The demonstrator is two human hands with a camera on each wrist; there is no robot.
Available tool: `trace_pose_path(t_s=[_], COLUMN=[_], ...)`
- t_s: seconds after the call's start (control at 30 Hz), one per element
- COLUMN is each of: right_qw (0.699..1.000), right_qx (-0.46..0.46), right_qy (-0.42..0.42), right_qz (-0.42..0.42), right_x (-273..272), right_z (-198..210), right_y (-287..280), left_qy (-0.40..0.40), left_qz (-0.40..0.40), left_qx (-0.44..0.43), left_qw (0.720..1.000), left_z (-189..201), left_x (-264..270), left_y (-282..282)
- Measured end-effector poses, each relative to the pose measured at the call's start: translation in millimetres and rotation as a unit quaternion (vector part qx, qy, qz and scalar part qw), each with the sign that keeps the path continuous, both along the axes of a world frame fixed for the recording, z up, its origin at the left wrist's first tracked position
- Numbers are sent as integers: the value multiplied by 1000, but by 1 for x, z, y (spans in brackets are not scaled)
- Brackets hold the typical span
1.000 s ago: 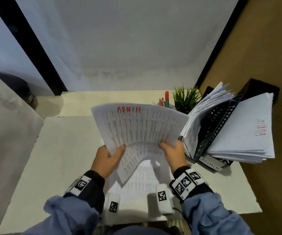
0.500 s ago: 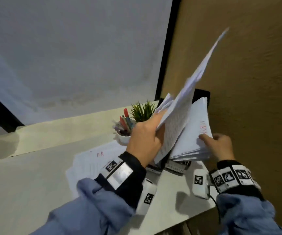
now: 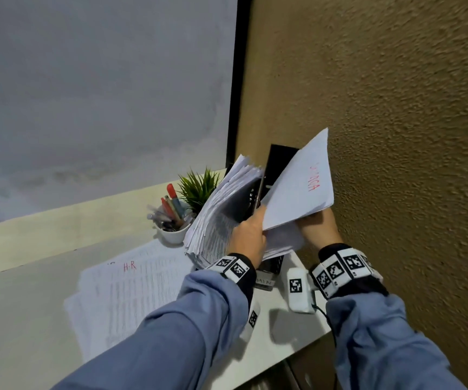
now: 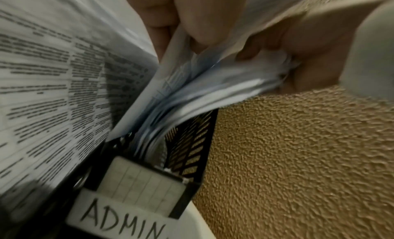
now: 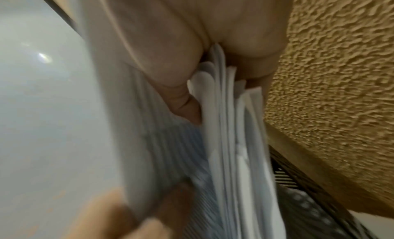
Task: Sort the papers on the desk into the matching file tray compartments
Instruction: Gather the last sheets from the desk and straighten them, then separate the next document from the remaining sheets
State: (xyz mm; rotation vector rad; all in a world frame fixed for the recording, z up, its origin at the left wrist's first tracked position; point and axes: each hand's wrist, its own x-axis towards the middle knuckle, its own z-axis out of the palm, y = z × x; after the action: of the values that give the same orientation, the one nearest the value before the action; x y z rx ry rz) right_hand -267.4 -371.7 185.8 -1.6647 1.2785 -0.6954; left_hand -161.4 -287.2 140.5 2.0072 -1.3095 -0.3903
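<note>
A white sheet marked ADMIN in red (image 3: 300, 190) stands tilted over the right compartment of the black file tray (image 3: 279, 161). My left hand (image 3: 256, 223) pinches its lower left corner, thumb and fingers (image 4: 192, 23) closed on the paper. Just right of it, my right hand (image 3: 313, 223) grips the stack of sheets (image 5: 224, 124) standing in that compartment, thumb on one side and fingers on the other. The compartment's front carries a label reading ADMIN (image 4: 119, 217). A thick fanned stack (image 3: 218, 212) fills the compartment to the left.
A pile of printed papers marked H.R in red (image 3: 131, 288) lies on the white desk (image 3: 16, 319) at the left. A white cup of pens (image 3: 171, 223) and a small green plant (image 3: 199, 187) stand behind the tray. A textured brown wall (image 3: 396, 136) is close on the right.
Both hands held the ADMIN sheet over the desk pile. The left hand then carried it right to the tray and lowered it, while the right hand took hold of the stack there.
</note>
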Motion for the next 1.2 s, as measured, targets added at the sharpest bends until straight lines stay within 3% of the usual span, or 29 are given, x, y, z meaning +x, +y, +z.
trace_pose_path(t_s=[0.27,0.43,0.57,0.73,0.83,0.93,1.0,1.07,1.13,1.2], right_qw=[991,982,975,982,970,958,961,965,962,937], right_qx=[-120,-150,-113,-76,-194,-286,-253,-172,-43,65], right_qy=[50,109,188,168,146,11,-22,-12,40,146], right_qz=[28,23,35,40,-9,19,107,197,266,311], right_x=[6,10,12,16,26,45,62,81,95,104], right_z=[33,24,3,1,17,31,18,-12,-60,-114], right_y=[-5,-2,-1,1,14,51,83,117,146,167], left_qy=[9,56,25,42,86,141,165,183,173,153], left_qz=[-3,-44,-86,-91,-88,-63,-29,59,178,292], left_qx=[32,73,118,92,39,63,110,160,200,227], left_qw=[999,995,989,991,992,986,980,968,948,916], left_z=[-13,-21,-26,-19,-9,-20,-45,-76,-107,-132], left_x=[2,3,7,19,23,39,58,82,106,126], left_y=[-15,-17,-11,4,36,91,133,175,214,247])
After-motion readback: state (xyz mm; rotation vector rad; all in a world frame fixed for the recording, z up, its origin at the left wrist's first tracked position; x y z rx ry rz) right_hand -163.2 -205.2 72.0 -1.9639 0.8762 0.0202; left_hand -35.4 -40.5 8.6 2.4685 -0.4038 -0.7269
